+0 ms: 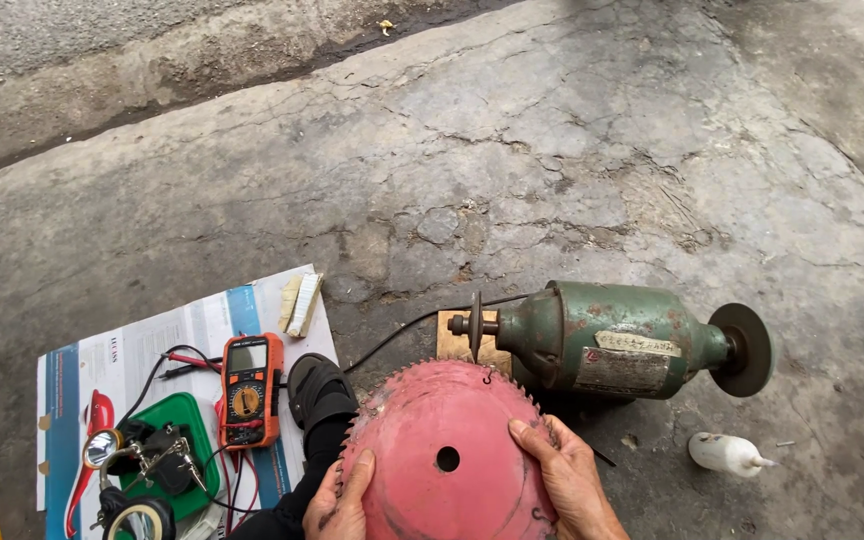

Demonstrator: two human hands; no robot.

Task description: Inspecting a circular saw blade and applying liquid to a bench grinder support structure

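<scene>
A round red saw blade (447, 420) with small teeth and a centre hole is held flat in front of me. My left hand (340, 500) grips its lower left edge, thumb on top. My right hand (567, 478) grips its right edge, fingers spread over the face. Just beyond the blade stands a worn green bench grinder (612, 340) on a small wooden block (457, 335), with a thin disc on its left shaft (474, 325) and a dark wheel (747, 350) on its right end. The blade's top teeth sit close under the left disc.
An orange multimeter (250, 390) with leads lies on a printed sheet (142, 350) at left, beside a green-based helping-hand tool with magnifier (157, 455). My dark sandal (320, 390) rests by the sheet. A small white bottle (727, 453) lies at right on cracked concrete.
</scene>
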